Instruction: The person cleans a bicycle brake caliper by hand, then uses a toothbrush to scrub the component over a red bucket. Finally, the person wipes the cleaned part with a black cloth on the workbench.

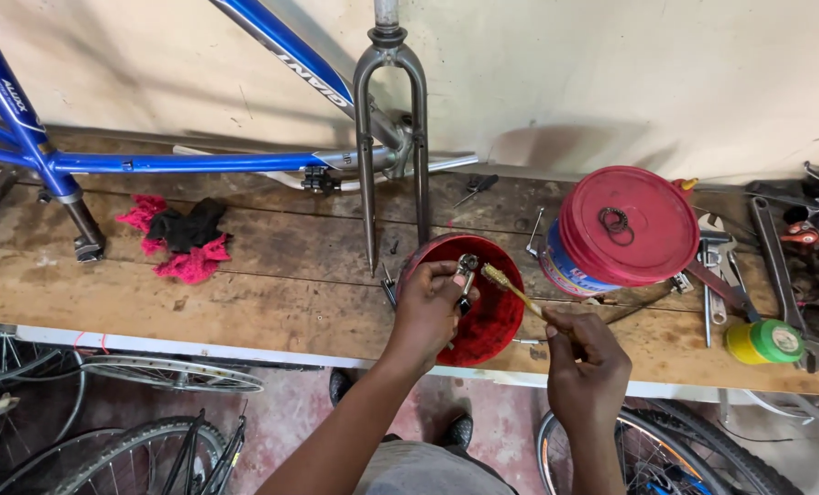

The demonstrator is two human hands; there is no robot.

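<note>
My left hand (428, 307) grips a small metal bicycle part (466, 269) and holds it over a red bowl (483, 312) on the wooden workbench (244, 293). My right hand (586, 362) holds a small brush (510, 287) by its handle. The brush's bristled tip points at the metal part, just to its right. The bowl's inside looks dark red and wet.
A tub with a red lid (622, 229) stands right of the bowl, with metal rings on top. Wrenches (717, 280) and a green tape roll (765, 341) lie at right. A grey fork (391, 137), a blue frame (153, 163) and a pink-black rag (182, 236) sit behind. Wheels (153, 431) lie below.
</note>
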